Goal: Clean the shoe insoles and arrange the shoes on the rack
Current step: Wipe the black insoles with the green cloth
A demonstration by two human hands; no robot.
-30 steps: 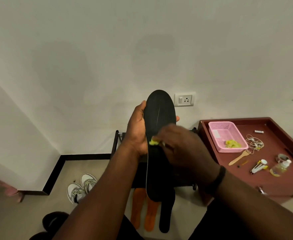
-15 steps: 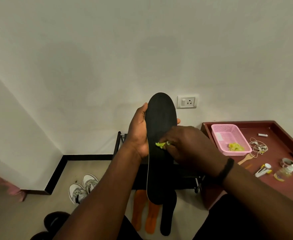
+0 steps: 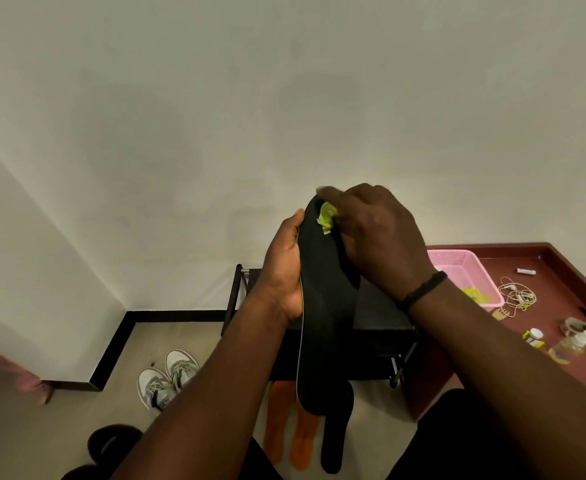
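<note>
A black insole stood upright in the air in front of the black shoe rack, toe end up. The left hand gripped its left edge around mid-length, thumb up along the rim and the other fingers hidden behind it. The right hand curled over the toe end and pinched a small yellow-green cloth against the insole's face; a dark band circled that wrist.

On the floor in front of the rack, two orange insoles lay side by side, with another black insole just to their right. Left of the rack, a pair of white and grey sneakers sat on the floor near the wall's black skirting, and a dark shoe lay nearer the person.

Right of the rack stood a maroon table. A pink basket holding yellow-green material sat on its near-rack corner; beyond it lay tangled white earphones, a wooden fork partly hidden by the forearm, and a clear bottle.
</note>
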